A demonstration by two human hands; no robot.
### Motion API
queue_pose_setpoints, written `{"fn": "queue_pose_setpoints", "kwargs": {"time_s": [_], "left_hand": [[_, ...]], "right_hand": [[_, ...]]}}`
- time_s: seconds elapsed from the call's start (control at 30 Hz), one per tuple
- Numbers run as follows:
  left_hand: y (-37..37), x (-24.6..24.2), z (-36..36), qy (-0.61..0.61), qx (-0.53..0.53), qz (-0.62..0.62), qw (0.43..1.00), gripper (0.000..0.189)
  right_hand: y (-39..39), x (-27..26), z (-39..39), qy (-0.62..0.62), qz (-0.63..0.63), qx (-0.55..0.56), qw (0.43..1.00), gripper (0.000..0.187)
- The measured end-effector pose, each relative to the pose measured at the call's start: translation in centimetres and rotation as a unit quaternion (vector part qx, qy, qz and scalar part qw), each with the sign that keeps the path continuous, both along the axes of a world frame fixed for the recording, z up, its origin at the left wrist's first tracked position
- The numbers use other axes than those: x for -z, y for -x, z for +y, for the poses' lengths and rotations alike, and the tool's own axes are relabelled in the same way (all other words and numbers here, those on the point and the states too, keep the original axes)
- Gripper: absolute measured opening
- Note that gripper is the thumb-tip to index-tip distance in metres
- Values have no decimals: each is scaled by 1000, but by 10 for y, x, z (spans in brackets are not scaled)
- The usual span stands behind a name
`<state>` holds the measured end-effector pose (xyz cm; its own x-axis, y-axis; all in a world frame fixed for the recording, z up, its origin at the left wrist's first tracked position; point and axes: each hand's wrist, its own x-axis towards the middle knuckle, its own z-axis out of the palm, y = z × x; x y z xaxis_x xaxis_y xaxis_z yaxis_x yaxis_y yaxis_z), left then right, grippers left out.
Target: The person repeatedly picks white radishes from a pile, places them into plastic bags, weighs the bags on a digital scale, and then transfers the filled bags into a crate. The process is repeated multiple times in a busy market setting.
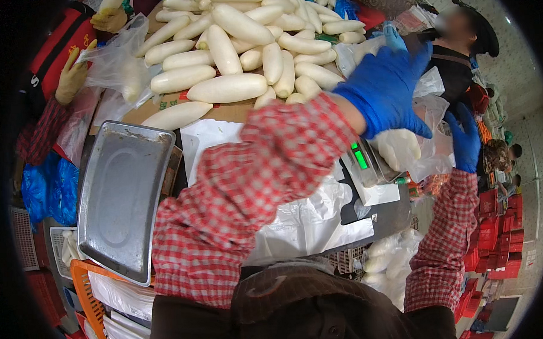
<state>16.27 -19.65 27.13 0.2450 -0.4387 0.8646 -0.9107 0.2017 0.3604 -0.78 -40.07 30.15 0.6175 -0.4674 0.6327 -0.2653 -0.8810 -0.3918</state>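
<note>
My left hand [385, 91], in a blue glove, reaches far to the right with its fingers spread, holding nothing that I can see. Beneath its fingertips and thumb is a clear plastic bag [431, 114]; white radishes [398, 148] show inside it at the scale. My right hand [465, 138], also gloved in blue, is beside the bag's right side, thumb and fingers apart. Whether it touches the plastic is unclear. A digital scale [365, 168] with a lit green display lies under the bag, partly covered by my left forearm.
Many white radishes [227, 88] are heaped on cardboard at the back. A metal tray [124, 201] lies left, above an orange basket [85, 288]. White plastic bags [300, 222] cover the table before me. Yellow-gloved hands [71, 80] and a light-blue-gloved hand [393, 36] belong to others.
</note>
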Motion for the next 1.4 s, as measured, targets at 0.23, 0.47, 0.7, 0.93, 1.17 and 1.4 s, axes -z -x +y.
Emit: {"fn": "queue_pose_setpoints", "kwargs": {"time_s": [0.23, 0.47, 0.7, 0.93, 1.17, 1.4], "left_hand": [[11, -15, -59, -11, 215, 348, 912, 56], [-7, -58, -63, -46, 502, 467, 727, 56], [9, -134, -11, 62, 482, 319, 813, 50], [41, -95, 89, 4, 251, 307, 918, 53], [102, -34, 116, -155, 181, -5, 971, 62], [96, -19, 120, -326, 381, 381, 776, 58]], "right_hand": [[55, 79, -95, -22, 352, 387, 852, 90], [154, 46, -62, -429, 30, -89, 898, 35], [83, -81, 6, -546, -325, -429, 642, 47], [25, -65, 65, -576, -106, -470, 660, 43], [33, 19, 148, -569, 202, -556, 571, 33], [50, 43, 166, -713, 149, -564, 389, 32]]}}
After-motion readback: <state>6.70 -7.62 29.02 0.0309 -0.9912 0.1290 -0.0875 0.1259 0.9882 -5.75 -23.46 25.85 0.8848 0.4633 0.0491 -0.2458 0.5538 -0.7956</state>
